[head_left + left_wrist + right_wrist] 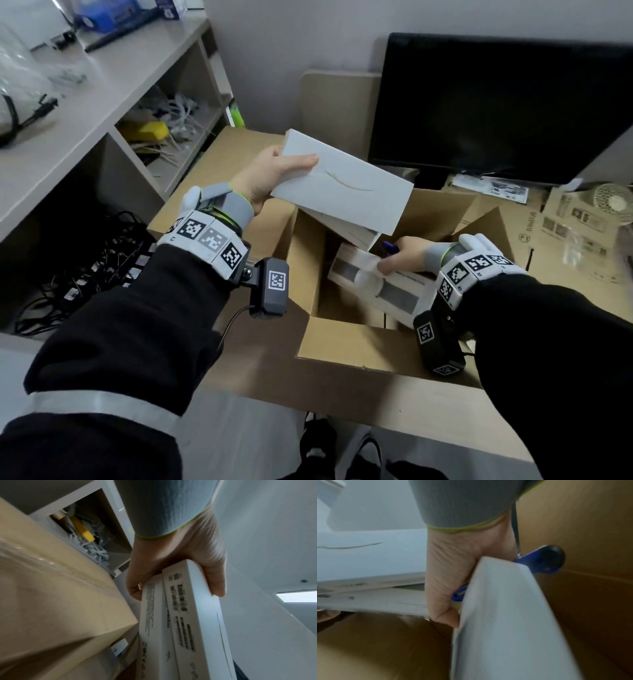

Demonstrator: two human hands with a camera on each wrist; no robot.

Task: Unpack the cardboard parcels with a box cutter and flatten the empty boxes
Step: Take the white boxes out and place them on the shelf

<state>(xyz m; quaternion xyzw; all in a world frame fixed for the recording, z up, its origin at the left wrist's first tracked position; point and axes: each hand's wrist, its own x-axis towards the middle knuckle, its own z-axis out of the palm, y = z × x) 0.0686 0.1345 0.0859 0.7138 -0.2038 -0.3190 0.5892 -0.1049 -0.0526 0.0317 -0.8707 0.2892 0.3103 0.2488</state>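
Observation:
An open brown cardboard parcel (346,349) stands in front of me with its flaps spread. My left hand (274,174) grips two flat white boxes (346,185) stacked together and holds them above the parcel's far left corner; the left wrist view shows the white boxes (187,622) edge-on with barcode labels. My right hand (400,260) reaches inside the parcel and grips another white box (380,287) together with a blue box cutter (539,559), whose blue tip (388,246) sticks out above the fingers.
A black monitor (496,106) stands behind the parcel. More printed cardboard boxes (575,236) lie at the right. A beige shelf unit (113,89) with clutter stands on the left, and a tangle of cables (85,274) lies on the floor beside it.

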